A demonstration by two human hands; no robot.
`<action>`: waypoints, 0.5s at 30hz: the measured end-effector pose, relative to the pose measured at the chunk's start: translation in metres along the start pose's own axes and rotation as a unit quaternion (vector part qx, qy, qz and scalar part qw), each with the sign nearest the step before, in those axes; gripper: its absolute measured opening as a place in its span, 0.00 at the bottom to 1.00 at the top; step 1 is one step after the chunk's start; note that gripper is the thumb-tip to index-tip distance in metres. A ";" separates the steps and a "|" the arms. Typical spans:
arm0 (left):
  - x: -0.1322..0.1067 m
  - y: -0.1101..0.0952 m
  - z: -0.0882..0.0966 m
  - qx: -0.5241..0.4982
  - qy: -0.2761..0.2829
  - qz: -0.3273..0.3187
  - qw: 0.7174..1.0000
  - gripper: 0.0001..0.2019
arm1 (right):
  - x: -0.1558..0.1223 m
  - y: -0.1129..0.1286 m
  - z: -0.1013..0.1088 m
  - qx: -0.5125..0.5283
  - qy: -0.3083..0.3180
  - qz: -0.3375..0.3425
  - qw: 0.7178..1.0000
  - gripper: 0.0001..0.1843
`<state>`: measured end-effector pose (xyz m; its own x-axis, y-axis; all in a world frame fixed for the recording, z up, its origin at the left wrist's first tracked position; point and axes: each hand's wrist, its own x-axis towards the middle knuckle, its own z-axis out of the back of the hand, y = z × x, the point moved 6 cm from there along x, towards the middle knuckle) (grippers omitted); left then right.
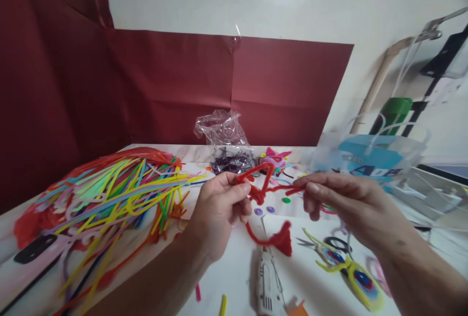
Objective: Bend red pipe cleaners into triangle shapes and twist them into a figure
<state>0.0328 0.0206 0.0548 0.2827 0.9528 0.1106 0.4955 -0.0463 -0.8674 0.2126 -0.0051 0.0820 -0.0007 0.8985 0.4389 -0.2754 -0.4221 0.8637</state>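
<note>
Between thumb and fingers, my left hand pinches a red pipe cleaner figure with a bent, pointed loop. A red strand with a fan-shaped end hangs below that hand; whether it joins the figure is hidden. My right hand is closed on a thin red end that runs out from the figure to the right. Under the figure lies a white glue gun. Purple buttons and a green button rest just beyond it.
A heap of colourful pipe cleaners covers the left side. At the back are a clear plastic bag with dark contents and a pink fuzzy figure. Scissors, a yellow-edged ringed piece and a blue-and-white bag are right.
</note>
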 end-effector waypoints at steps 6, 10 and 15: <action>-0.002 0.011 -0.005 0.040 0.056 0.032 0.997 0.05 | -0.006 0.018 0.024 -0.101 -0.096 0.076 0.987 0.11; -0.005 0.022 -0.009 0.040 0.086 0.072 0.993 0.05 | -0.006 0.005 0.017 0.010 -0.052 0.013 0.998 0.09; -0.006 0.021 -0.009 0.024 0.050 0.046 0.997 0.04 | -0.006 -0.005 -0.002 0.063 0.035 -0.029 0.997 0.07</action>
<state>0.0489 0.0117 0.0399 0.4069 0.9104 0.0741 0.4237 -0.1162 -0.8983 0.2121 -0.0081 0.0740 -0.0556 0.9263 0.3726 -0.1534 -0.3766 0.9136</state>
